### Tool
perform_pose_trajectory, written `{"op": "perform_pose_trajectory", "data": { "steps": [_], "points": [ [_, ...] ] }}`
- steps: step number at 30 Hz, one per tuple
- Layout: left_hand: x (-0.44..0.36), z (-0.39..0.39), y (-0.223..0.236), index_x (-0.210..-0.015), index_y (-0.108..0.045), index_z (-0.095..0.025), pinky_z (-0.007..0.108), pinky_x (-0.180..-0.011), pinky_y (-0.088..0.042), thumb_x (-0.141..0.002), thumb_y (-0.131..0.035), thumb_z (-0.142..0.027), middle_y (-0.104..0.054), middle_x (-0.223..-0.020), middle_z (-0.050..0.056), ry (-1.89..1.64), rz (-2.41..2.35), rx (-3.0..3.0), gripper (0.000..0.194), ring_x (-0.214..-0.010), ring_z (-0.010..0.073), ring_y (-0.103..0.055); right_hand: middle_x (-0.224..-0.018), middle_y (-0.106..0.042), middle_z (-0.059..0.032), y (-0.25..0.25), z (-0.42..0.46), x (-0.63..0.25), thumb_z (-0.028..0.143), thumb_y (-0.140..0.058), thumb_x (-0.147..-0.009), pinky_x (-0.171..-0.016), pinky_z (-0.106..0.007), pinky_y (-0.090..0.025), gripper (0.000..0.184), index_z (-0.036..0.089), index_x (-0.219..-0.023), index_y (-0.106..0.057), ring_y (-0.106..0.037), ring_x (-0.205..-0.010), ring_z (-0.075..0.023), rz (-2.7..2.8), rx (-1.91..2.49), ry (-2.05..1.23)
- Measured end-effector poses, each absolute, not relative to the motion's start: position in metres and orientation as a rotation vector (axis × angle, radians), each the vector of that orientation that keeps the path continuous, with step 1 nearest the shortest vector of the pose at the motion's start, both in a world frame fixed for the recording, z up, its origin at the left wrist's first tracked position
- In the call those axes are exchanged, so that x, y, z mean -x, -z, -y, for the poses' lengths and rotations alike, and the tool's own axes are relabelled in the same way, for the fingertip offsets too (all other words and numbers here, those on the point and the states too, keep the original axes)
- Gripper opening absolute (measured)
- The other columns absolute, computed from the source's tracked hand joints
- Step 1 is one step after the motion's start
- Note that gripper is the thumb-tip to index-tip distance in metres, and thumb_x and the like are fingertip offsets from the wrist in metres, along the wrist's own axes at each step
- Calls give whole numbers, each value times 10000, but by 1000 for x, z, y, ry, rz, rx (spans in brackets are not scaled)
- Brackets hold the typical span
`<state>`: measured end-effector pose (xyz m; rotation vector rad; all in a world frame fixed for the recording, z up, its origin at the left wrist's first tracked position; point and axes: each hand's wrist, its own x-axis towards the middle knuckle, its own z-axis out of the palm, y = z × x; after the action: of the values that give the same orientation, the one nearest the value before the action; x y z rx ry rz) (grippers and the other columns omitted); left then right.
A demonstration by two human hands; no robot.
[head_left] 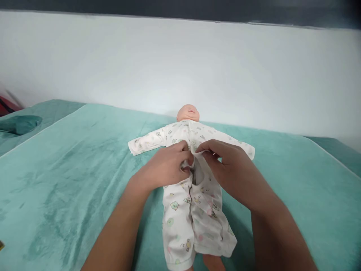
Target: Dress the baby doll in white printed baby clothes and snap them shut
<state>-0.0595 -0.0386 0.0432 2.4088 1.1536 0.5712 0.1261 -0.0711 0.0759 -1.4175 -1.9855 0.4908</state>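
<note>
A baby doll [188, 112] lies on its back, head toward the wall, dressed in a white top [152, 140] with small printed animals. White patterned trousers [177, 222] cover its legs, and the lower legs show below the hems. My left hand [172, 163] is closed on cloth at the doll's waist, its fingertips partly hidden in the folds. On the other side, my right hand [225, 160] pinches a raised edge of the white cloth between thumb and fingers. Between my hands the cloth gapes. I cannot tell whether the gripped edges belong to the top or the trousers.
Under the doll spreads a green plush cover [84, 180] with wrinkles on the left. A white wall [180, 64] rises behind it, with a dark band along the top. At the far left edge lies something red and black [7, 106].
</note>
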Motion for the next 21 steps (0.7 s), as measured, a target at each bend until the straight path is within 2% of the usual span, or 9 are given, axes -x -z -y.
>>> {"op": "perform_pose_trajectory", "data": {
  "steps": [3,7,12,14,17,19,21],
  "points": [
    [64,35,-46,-784,-650,-226,254,-602,-356,-720,-541,-120,-540,-827,-9,-615,-1110,-2330,165,-682,132,-498,-828,-679,-6,-75,69,-123,204,-492,-881,-581,-283,-391,169,245,-843,-651,-573,-712,-165,1918,1440,-516],
    [71,36,-54,-749,-666,-215,242,-593,-368,-719,-575,-136,-534,-736,-16,-581,-979,-2155,124,-664,132,-492,-767,-659,1,-75,69,-126,244,-542,-866,-534,-268,-363,131,244,-793,-652,-541,-649,-149,2055,1436,-624],
    [78,35,-61,-757,-702,-206,241,-610,-390,-782,-603,-217,-618,-787,6,-405,-811,-2007,103,-678,133,-528,-702,-612,17,-78,70,-135,262,-522,-880,-492,-260,-315,179,242,-745,-639,-483,-595,-129,2356,1378,-831],
    [78,32,-54,-764,-693,-199,248,-612,-381,-809,-611,-281,-620,-779,16,-538,-812,-1897,124,-672,135,-517,-683,-594,15,-79,72,-134,288,-514,-894,-498,-267,-308,206,231,-727,-621,-471,-587,-129,2391,1340,-831],
    [77,31,-32,-736,-637,-183,236,-559,-310,-826,-613,-333,-521,-664,-11,-950,-910,-1606,176,-594,108,-419,-679,-593,19,-72,83,-128,310,-541,-888,-515,-274,-308,213,222,-700,-589,-481,-596,-131,2425,1270,-871],
    [76,39,-13,-719,-605,-176,230,-525,-249,-814,-621,-327,-423,-592,-42,-1137,-990,-1434,180,-543,92,-337,-692,-603,32,-58,98,-124,280,-592,-856,-547,-276,-325,173,221,-695,-572,-504,-625,-133,2459,1218,-899],
    [76,57,5,-726,-601,-170,227,-528,-244,-800,-637,-336,-411,-583,-51,-1198,-1078,-1345,186,-542,90,-332,-700,-598,40,-38,119,-122,230,-633,-819,-620,-287,-364,162,215,-685,-543,-524,-675,-141,2465,1185,-816]
  ]
}}
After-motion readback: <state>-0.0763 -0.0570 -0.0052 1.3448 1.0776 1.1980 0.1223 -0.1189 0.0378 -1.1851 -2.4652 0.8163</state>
